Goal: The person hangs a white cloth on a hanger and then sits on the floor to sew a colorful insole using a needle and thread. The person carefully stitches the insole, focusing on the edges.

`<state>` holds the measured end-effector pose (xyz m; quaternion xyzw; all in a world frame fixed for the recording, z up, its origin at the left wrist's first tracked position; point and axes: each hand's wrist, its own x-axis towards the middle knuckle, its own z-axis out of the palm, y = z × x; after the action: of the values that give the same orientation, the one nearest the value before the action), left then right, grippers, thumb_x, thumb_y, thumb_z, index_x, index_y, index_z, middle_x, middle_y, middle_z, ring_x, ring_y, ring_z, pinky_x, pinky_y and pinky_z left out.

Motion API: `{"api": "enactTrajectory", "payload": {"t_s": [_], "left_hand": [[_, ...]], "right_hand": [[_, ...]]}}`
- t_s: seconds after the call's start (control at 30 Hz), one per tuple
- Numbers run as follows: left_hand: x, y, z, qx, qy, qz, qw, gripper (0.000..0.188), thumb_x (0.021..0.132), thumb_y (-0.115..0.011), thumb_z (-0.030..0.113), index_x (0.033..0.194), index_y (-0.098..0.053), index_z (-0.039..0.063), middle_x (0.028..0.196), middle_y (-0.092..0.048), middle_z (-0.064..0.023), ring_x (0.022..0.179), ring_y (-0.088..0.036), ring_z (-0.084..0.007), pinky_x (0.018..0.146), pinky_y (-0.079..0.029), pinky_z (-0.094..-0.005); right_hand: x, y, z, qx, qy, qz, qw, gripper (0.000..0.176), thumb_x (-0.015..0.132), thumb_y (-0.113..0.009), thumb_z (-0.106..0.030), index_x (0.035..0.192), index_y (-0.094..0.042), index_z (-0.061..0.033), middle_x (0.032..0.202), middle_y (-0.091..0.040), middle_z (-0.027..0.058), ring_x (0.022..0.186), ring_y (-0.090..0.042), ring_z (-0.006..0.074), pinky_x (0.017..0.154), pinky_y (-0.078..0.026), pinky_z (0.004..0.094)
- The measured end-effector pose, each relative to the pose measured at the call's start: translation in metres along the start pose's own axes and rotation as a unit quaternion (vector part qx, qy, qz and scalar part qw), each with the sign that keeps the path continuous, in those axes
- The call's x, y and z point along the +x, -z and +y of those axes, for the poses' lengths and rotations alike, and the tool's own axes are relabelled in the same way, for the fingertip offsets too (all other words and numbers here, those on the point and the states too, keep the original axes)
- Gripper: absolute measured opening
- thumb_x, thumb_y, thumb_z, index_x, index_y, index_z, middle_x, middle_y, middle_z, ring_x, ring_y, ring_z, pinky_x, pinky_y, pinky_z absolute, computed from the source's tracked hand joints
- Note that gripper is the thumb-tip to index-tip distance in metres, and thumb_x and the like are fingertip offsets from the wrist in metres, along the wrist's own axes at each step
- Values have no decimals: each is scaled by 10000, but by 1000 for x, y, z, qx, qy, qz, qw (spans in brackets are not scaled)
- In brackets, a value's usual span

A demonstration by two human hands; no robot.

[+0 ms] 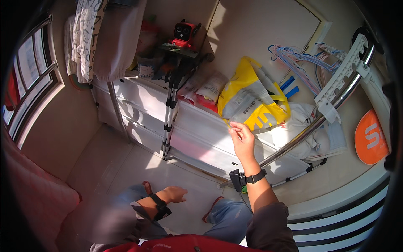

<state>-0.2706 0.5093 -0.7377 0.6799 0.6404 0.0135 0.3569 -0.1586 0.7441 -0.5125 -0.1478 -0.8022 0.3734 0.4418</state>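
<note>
My right hand (pixel 243 140) is raised before a yellow and grey plastic bag (pixel 253 100). Its thumb and fingertips are curled close together at the bag's lower left corner. I cannot tell whether they pinch the plastic or only overlap it in view. The bag bears writing and rests on a white drawer unit (pixel 201 138). Low over the floor, between my knees, my left hand (pixel 174 194) hangs with nothing visible in it and its fingers loosely extended. Each wrist wears a black strap with a small device.
A chrome rail (pixel 292 138) crosses on the right, carrying a white notched hanger holder (pixel 341 69). Wire hangers (pixel 296 61) lie behind the bag. Left of it, a folded tripod stand (pixel 170 116) rises beside a red toy robot (pixel 183 34). White cloth (pixel 296 132) lies at the right.
</note>
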Motion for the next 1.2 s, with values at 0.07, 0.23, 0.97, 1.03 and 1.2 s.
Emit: {"api": "enactTrajectory", "payload": {"t_s": [0.07,0.23,0.97,1.03,1.2], "left_hand": [[7,4,5,-17,-9,-15,1000,506,877,-577,389,1288,-502,104,1178,-592,-162,1110,-551,-345,936,-442,-436],[19,9,12,-30,-35,8,999,506,873,-578,397,1276,-509,101,1157,-599,-156,1094,-556,-347,913,-450,-445],[-27,86,42,-716,-185,315,595,588,937,-581,298,1396,-324,35,1254,-504,-128,1139,-525,-228,965,-459,-372],[-38,87,43,-784,-268,246,503,629,932,-553,405,1406,-308,71,1298,-479,-124,1207,-486,-262,1012,-426,-437],[-38,89,51,-841,-374,148,361,686,888,-540,526,1393,-322,117,1335,-463,-145,1247,-444,-345,1047,-385,-501]], "right_hand": [[44,-25,-1,-93,94,-48,990,286,828,-626,26,1111,-585,31,1061,-608,138,893,-644,194,803,-520,263],[114,-81,25,-401,110,-32,909,325,787,-631,-25,1107,-593,16,1172,-551,212,905,-610,391,792,-531,389],[-49,-26,-54,9,82,136,987,165,969,-461,-46,1076,-548,45,1022,-634,104,908,-595,145,838,-477,286],[-78,-22,-60,34,67,89,993,176,980,-459,-84,1074,-519,52,1119,-629,197,1009,-624,227,915,-477,345],[-136,-17,-57,71,56,15,996,166,975,-465,-96,1020,-537,47,1060,-654,221,1041,-633,293,921,-478,368]]}}
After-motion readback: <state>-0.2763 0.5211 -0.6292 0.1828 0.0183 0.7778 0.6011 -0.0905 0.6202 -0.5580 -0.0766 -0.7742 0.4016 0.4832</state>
